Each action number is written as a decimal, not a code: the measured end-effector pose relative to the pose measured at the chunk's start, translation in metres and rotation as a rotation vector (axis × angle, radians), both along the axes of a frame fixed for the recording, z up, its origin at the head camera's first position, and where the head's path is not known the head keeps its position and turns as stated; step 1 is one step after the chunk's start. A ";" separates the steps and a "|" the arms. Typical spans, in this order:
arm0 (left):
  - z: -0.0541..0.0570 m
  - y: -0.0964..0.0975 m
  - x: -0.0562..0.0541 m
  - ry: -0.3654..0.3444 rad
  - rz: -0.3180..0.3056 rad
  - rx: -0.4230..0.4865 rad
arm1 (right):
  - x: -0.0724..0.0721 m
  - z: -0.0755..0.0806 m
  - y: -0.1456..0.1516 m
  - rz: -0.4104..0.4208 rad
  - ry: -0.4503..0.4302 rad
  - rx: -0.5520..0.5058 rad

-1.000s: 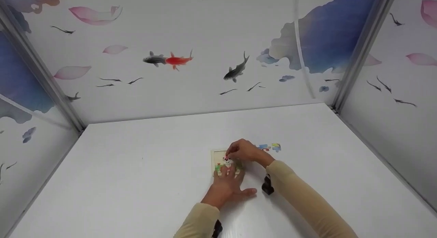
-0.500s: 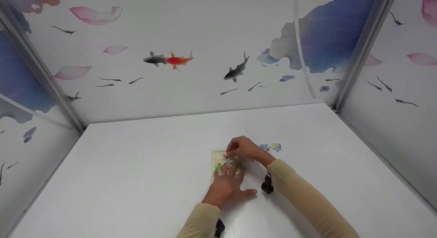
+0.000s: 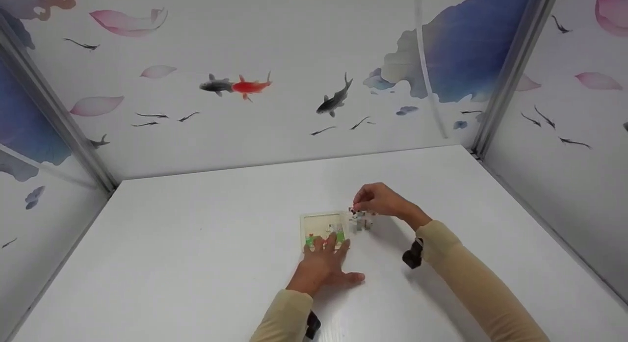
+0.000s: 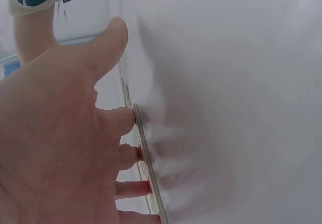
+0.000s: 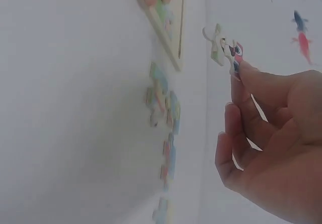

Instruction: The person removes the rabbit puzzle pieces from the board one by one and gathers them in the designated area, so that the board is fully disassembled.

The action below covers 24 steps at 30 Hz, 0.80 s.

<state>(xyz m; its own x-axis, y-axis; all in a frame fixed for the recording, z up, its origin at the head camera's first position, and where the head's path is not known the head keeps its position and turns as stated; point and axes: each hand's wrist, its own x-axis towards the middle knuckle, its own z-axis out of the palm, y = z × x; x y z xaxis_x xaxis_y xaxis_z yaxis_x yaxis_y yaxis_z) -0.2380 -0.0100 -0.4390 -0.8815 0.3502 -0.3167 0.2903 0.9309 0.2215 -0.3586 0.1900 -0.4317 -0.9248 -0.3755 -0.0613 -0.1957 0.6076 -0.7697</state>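
My left hand (image 3: pixel 321 266) rests with spread fingers on the near edge of a small wooden puzzle tray (image 3: pixel 302 229). Its fingertips meet the tray's edge (image 4: pixel 146 153) in the left wrist view. Green and red picture pieces (image 3: pixel 339 234) lie in the tray's near part; bare wood shows in its far part. To the right of the tray, my right hand (image 3: pixel 380 200) pinches a jigsaw piece (image 5: pixel 236 55) between thumb and index finger. The piece shows part of a white cartoon face and is held above the table, with a second piece (image 5: pixel 217 45) seemingly attached.
Several loose jigsaw pieces (image 5: pixel 168 163) lie on the white table (image 3: pixel 196 263) right of the tray, partly hidden by my right hand in the head view. Printed wall panels (image 3: pixel 274 131) enclose the table at the back and sides.
My right hand has moved right from above the tray, taking the white-faced jigsaw piece out of it. More bare wood shows there. My left hand stays on the tray.
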 end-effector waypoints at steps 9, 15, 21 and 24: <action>0.001 0.000 0.000 -0.003 -0.001 0.013 | 0.004 -0.007 0.041 -0.091 -0.023 0.127; -0.001 -0.001 -0.001 0.007 -0.004 0.001 | 0.007 -0.019 0.042 -0.152 -0.020 0.175; -0.003 -0.003 -0.001 -0.007 -0.017 0.011 | 0.011 -0.031 0.042 -0.141 0.012 0.176; -0.003 -0.005 -0.001 -0.025 -0.009 0.030 | 0.012 -0.031 0.042 -0.117 0.029 0.159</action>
